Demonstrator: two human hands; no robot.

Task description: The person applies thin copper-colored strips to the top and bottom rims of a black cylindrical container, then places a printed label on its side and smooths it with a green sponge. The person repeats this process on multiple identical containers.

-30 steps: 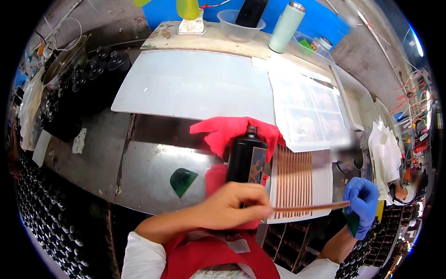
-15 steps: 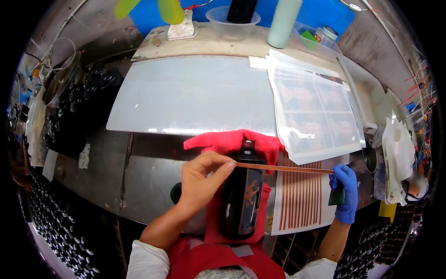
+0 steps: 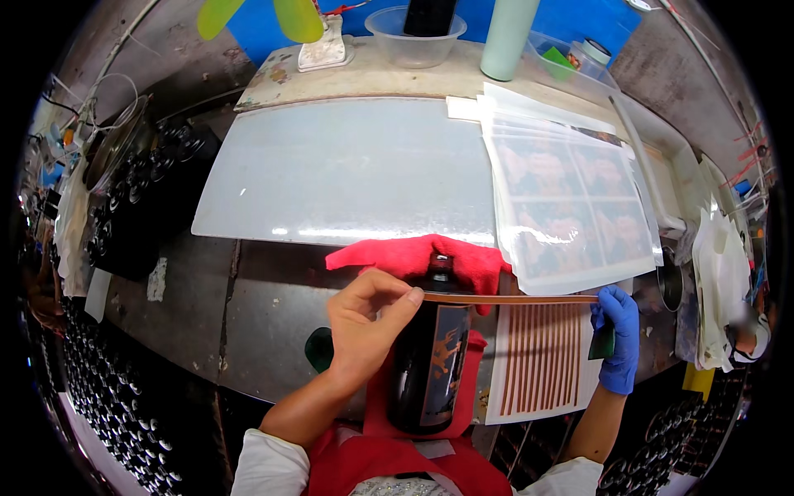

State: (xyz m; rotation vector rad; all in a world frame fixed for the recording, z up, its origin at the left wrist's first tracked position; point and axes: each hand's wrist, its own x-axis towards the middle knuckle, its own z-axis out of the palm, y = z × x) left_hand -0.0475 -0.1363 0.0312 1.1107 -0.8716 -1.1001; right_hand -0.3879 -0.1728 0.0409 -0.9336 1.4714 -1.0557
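A thin brown strip (image 3: 513,299) is stretched nearly level across the upper part of a dark glossy bottle (image 3: 412,372). Bare, my left hand (image 3: 370,318) pinches its left end between thumb and forefinger, just over the bottle's shoulder. At the other end my right hand (image 3: 616,339), in a blue glove, grips the strip with closed fingers. A dark green flat piece (image 3: 602,343) is tucked in that same hand. The bottle bears a dark label with an orange figure (image 3: 447,355) and leans on red cloth (image 3: 380,255), neck pointing away from me. Whether the strip touches the bottle I cannot tell.
Right of the bottle lies a white sheet (image 3: 492,397) with several brown strips. Printed transparent sheets (image 3: 571,207) overlap a grey board (image 3: 347,174) beyond. A dark green round object (image 3: 318,349) is beside my left wrist. A bowl (image 3: 413,51), pale green bottle (image 3: 506,41) and fan (image 3: 302,21) stand behind.
The strip has become more level over the bottle, its right end a little higher. Both hands keep their hold. The whole view has shifted slightly.
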